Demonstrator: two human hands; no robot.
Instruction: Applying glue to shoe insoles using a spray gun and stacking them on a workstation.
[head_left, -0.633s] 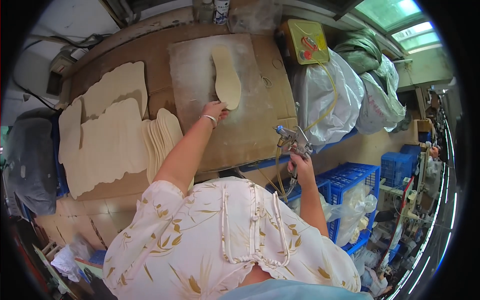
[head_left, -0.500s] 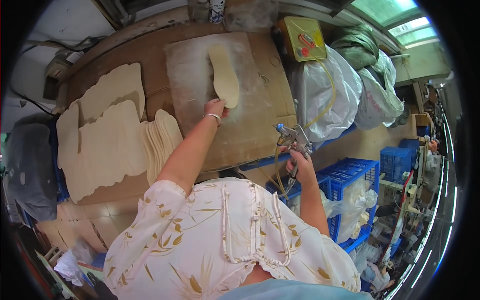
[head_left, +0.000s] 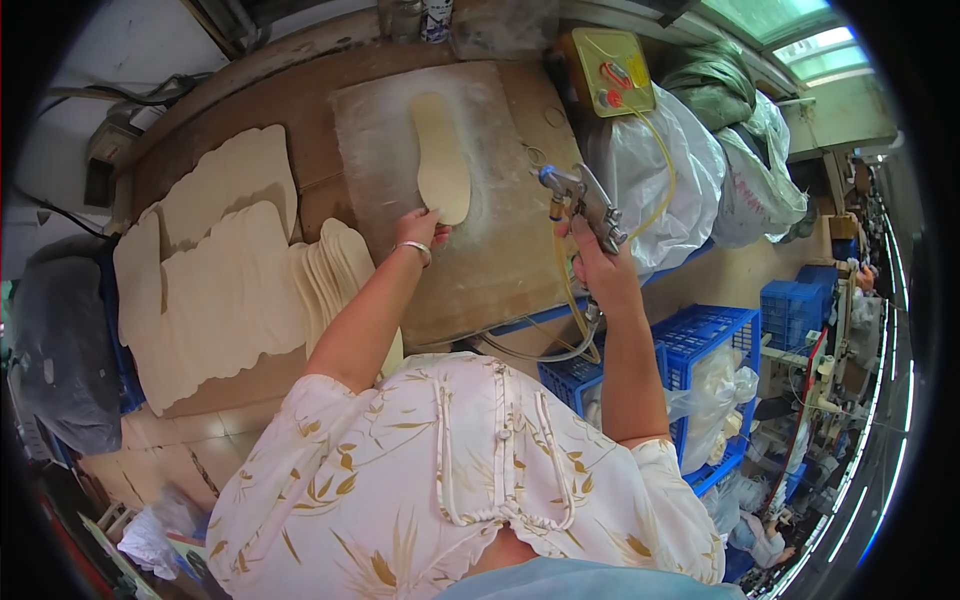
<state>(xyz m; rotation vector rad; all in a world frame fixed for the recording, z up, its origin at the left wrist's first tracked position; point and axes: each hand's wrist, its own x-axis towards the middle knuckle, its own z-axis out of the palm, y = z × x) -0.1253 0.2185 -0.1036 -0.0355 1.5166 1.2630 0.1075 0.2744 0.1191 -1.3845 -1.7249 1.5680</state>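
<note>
Raised since the earlier frames, the right hand [head_left: 598,268] now carries the metal spray gun [head_left: 585,203] up beside the work board, fingers wrapped tight around its grip, nozzle turned toward the pale, sole-shaped foam insole [head_left: 441,155]. That insole lies flat on the worn, whitish-dusted rectangular board [head_left: 490,250], which rests on the brown wooden bench [head_left: 290,105]. At the insole's near end sits the left hand [head_left: 417,228], fingertips touching its rounded edge; whether they press it down or pinch it is hard to judge from above. A thin yellowish hose [head_left: 566,290] droops from the gun. Left of the board, cream scalloped-edged sheets [head_left: 215,290] overlap, with a fanned stack of cut insoles [head_left: 335,270] beside the forearm. Behind stands a yellow box with red knobs [head_left: 610,70]; bulging translucent plastic bags [head_left: 650,170] and blue slatted crates [head_left: 715,340] crowd the right.
</note>
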